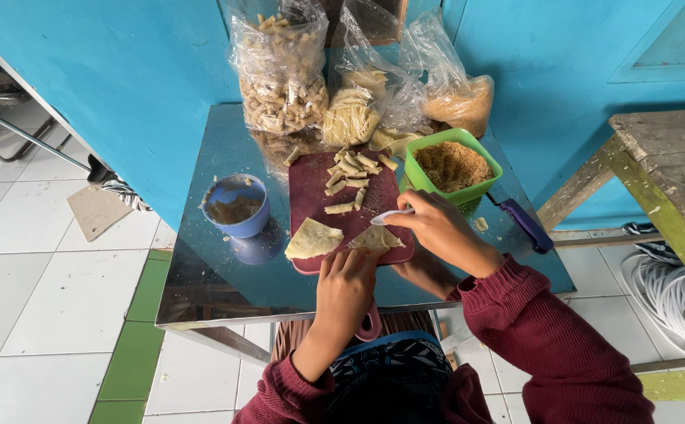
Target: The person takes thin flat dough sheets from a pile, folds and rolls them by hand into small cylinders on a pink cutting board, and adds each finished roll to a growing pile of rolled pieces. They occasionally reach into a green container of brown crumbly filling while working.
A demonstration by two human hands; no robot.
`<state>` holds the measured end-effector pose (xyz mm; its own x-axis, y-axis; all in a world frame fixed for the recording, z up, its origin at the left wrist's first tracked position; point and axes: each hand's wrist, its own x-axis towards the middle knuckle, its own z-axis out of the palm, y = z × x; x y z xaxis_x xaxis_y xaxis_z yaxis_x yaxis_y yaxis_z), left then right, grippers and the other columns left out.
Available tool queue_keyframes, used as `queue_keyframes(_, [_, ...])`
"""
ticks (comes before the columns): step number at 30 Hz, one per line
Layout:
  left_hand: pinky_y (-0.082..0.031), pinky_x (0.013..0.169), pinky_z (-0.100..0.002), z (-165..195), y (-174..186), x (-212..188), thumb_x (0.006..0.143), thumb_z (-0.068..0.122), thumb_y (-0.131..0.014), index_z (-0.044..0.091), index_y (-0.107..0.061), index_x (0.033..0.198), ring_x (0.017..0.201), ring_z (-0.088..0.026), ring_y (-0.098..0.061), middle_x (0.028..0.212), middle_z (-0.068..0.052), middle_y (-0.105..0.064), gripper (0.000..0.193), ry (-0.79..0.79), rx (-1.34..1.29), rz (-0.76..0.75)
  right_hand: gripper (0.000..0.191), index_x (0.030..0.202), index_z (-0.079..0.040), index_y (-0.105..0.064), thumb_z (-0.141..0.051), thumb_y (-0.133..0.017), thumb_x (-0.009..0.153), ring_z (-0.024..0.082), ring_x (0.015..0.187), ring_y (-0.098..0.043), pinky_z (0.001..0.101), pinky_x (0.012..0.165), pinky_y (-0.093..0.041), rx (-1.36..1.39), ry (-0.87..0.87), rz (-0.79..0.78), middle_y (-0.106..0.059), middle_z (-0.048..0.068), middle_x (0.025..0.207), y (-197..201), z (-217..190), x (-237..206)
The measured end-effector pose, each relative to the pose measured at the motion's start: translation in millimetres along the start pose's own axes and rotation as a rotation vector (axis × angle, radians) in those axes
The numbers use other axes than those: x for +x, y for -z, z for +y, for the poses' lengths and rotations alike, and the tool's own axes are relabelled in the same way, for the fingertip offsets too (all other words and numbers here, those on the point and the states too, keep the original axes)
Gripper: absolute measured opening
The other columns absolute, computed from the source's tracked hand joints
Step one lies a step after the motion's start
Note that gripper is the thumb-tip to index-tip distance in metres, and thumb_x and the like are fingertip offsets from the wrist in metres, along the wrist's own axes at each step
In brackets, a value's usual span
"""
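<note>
— Pressing flat, the left hand (342,290) pins a wrapper (374,239) on the red board (311,196), fingers spread, gripping nothing.

— And the right hand (437,228)?

— Pinches a white spoon (392,215) beside the green tub (452,166) (best kept level, filling centred); rolls (350,177) and bags (280,71) lie beyond.

We see a bright blue wall (122,86) at twelve o'clock, white floor tiles (36,298) with a green strip (134,353) at eight, a worn wooden bench (664,173) at three, and even daylight gleaming off the metal table (225,275).
</note>
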<state>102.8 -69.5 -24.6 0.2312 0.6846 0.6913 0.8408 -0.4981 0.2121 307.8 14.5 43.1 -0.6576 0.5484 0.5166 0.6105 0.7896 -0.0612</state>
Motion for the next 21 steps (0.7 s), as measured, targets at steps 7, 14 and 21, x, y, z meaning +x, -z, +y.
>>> queue_keyframes(7, [-0.048,0.092,-0.04,1,-2,1,0.083,0.011,-0.069,0.014,-0.071,0.115,0.102,-0.021,-0.065,0.107,-0.002,-0.068,0.032,0.014,-0.002,0.009,0.028,0.104,-0.013,-0.077,-0.005,-0.068,0.079,0.025,0.098,-0.063,0.0385,0.085,-0.051,-0.113,0.08,-0.03,-0.059,0.007,0.102,-13,1,-7])
queue_keyframes(14, [-0.048,0.089,-0.039,3,0,1,0.085,0.011,-0.068,0.016,-0.07,0.117,0.101,-0.022,-0.065,0.107,-0.002,-0.068,0.033,0.032,-0.01,-0.001,0.028,0.105,-0.008,-0.075,-0.009,-0.068,0.078,0.024,0.105,-0.062,0.0373,0.09,-0.049,-0.433,0.167,-0.038,-0.06,0.008,0.11,-12,11,-7])
queue_keyframes(21, [-0.048,0.091,-0.039,2,1,3,0.083,0.009,-0.068,0.015,-0.07,0.118,0.101,-0.021,-0.065,0.107,-0.001,-0.067,0.036,0.028,-0.012,0.0,0.032,0.111,-0.01,-0.077,-0.004,-0.067,0.081,0.022,0.098,-0.061,0.0361,0.088,-0.05,-0.177,0.094,0.03,-0.058,0.007,0.106,-29,-3,-13])
